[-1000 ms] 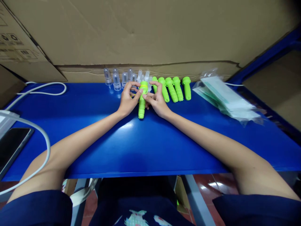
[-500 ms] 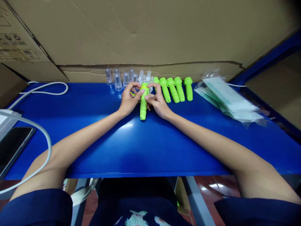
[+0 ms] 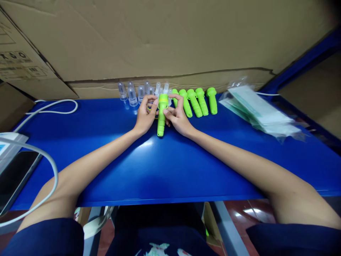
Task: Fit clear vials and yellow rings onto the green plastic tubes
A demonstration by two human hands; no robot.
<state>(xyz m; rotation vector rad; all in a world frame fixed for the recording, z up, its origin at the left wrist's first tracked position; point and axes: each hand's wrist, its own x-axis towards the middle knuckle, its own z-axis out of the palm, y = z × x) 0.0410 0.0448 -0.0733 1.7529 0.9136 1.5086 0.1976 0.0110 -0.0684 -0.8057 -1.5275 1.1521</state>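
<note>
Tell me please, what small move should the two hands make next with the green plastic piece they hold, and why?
Probably press the wide head fully down. Both hands, left hand and right hand, pinch the head of the bright green ribbed plastic piece, whose lower end rests on the blue table; four similar green pieces lie in a row to the right.

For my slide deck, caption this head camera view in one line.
Both hands grip a green plastic piece on a blue table, beside green pieces and clear caps.
</note>
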